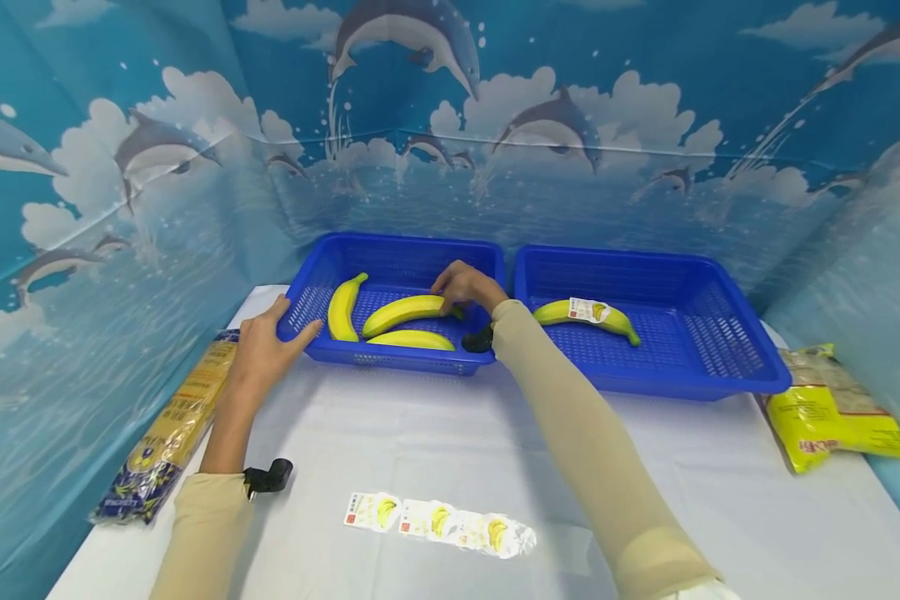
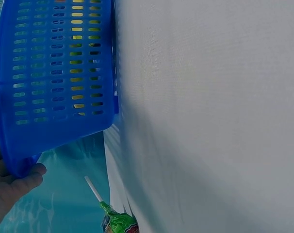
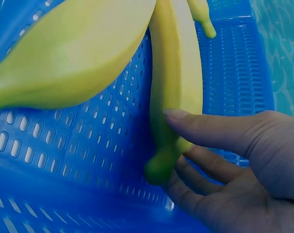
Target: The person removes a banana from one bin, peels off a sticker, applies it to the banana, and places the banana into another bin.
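Across the lower half of the frame, the white desk carries a blue left basket at centre and a blue right basket right of centre, with a spaghetti packet at lower left and a yellow bag at right. The left hand has its grip curled on the left basket's left rim, while the right hand, its grip closed to a banana's thickness, pinches the green-tipped end of the middle banana, inside the left basket beside two other bananas. A labelled banana lies in the right basket, and three stickers line bottom centre.
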Demonstrator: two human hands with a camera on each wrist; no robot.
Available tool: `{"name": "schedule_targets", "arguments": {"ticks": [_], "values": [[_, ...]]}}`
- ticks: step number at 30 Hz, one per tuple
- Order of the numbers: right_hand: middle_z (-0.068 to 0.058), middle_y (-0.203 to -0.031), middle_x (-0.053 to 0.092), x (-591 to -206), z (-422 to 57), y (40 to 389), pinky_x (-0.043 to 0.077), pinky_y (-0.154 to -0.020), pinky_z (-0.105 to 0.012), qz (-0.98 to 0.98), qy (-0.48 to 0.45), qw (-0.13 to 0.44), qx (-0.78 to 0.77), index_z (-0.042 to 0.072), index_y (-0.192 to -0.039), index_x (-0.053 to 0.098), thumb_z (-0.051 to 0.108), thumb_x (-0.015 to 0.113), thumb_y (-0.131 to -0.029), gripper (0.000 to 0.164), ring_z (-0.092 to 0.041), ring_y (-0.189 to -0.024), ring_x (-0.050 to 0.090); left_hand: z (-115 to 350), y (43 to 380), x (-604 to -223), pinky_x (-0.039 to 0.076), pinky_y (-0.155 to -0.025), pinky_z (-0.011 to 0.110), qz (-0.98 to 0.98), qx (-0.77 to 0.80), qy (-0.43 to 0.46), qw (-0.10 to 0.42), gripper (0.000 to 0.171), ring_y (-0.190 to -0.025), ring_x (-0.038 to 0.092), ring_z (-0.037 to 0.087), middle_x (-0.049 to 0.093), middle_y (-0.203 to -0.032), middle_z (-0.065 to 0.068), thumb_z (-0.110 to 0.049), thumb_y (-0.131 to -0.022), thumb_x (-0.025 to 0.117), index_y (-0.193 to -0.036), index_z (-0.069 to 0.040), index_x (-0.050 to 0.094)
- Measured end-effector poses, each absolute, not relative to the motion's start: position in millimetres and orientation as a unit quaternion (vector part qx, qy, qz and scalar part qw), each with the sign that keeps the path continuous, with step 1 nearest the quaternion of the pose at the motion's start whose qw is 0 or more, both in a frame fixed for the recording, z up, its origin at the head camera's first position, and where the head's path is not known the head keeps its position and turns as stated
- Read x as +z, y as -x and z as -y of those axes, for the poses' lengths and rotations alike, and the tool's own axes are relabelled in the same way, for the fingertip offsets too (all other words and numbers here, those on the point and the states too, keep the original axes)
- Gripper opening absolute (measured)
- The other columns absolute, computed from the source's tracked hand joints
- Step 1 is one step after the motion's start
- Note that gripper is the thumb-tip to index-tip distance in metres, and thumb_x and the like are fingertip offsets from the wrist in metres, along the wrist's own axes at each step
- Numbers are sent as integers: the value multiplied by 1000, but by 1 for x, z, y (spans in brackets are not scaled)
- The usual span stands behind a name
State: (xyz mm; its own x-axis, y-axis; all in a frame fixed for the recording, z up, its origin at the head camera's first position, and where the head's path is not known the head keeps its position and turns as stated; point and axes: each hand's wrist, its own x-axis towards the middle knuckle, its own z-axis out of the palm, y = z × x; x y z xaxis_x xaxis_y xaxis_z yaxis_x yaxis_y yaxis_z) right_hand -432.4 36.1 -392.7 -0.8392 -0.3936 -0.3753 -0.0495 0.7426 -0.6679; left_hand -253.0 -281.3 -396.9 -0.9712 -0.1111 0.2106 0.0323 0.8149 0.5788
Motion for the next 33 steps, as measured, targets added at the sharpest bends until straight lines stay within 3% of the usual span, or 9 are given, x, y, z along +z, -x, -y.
{"name": "schedule_targets", "arguments": {"ticks": [15,23,33], "values": [[-22,-150,62,-390,-36,428,53,-115,-46,-876,145,246,-390,-4,-136,71,-2,81,-94,43,-35,-139,60,283,253,-397,31,-125,68,945,-300,-19,125,85,-151,35,58,40,-165,30,-48,-104,70,-160,8,41],[-23,-144,67,-383,-35,424,59,-106,-43,-877,170,236,-382,-6,-134,72,0,79,-97,39,-35,-129,67,282,250,-394,31,-125,68,945,-303,-18,125,84,-150,36,59,41,-164,31,-47,-104,71,-160,8,41],[-21,-144,67,-371,-37,422,60,-105,-41,-891,183,218,-354,-4,-134,72,4,81,-96,40,-33,-131,65,281,249,-393,32,-125,66,945,-301,-9,126,83,-151,38,56,41,-162,33,-45,-105,71,-159,10,41]]}}
